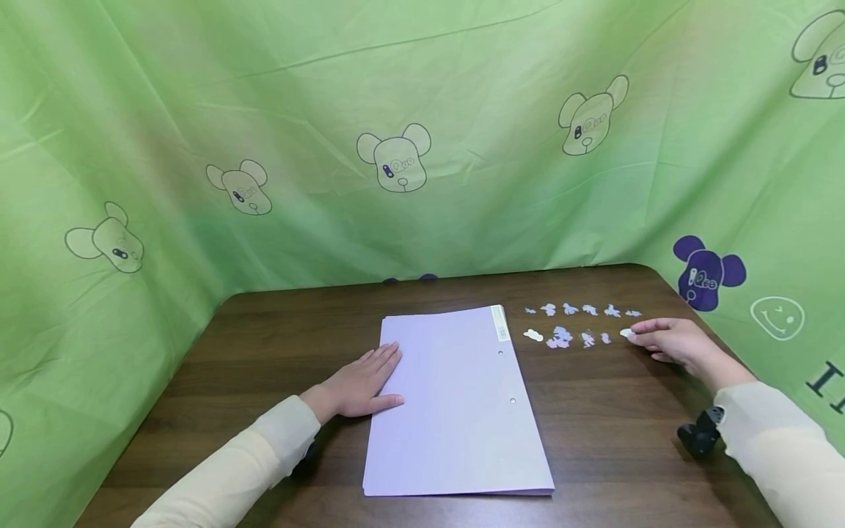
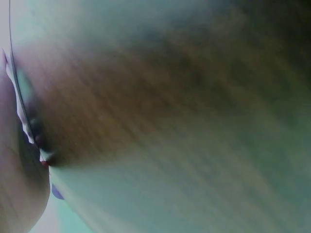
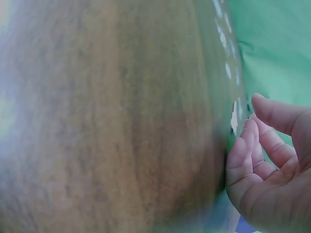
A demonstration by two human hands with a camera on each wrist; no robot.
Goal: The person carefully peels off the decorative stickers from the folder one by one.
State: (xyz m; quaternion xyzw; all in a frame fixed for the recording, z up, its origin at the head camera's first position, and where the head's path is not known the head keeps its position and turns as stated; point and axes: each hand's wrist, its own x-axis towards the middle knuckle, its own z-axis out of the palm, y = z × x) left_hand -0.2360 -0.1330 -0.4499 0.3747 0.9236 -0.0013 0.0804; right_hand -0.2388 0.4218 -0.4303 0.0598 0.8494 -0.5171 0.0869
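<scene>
A lavender folder-like stack of sheets (image 1: 455,433) lies on the table, with two round holes and a barcode label along its right side. My left hand (image 1: 359,381) rests flat with spread fingers on its left edge. At the right, my right hand (image 1: 676,345) pinches a small white cloud-like cutout (image 1: 626,333) at the right end of the nearer row of small pieces. In the right wrist view, the white cutout (image 3: 234,119) shows just beyond the curled fingers (image 3: 238,153). The left wrist view shows mostly blurred table and part of the hand (image 2: 22,160).
Small purple-and-white cutouts (image 1: 560,337) lie in two rows right of the stack, with another white one (image 1: 533,335) at the left end of the nearer row. Green printed cloth (image 1: 317,242) hangs around the brown table (image 1: 277,345). A black device (image 1: 701,433) sits at my right wrist.
</scene>
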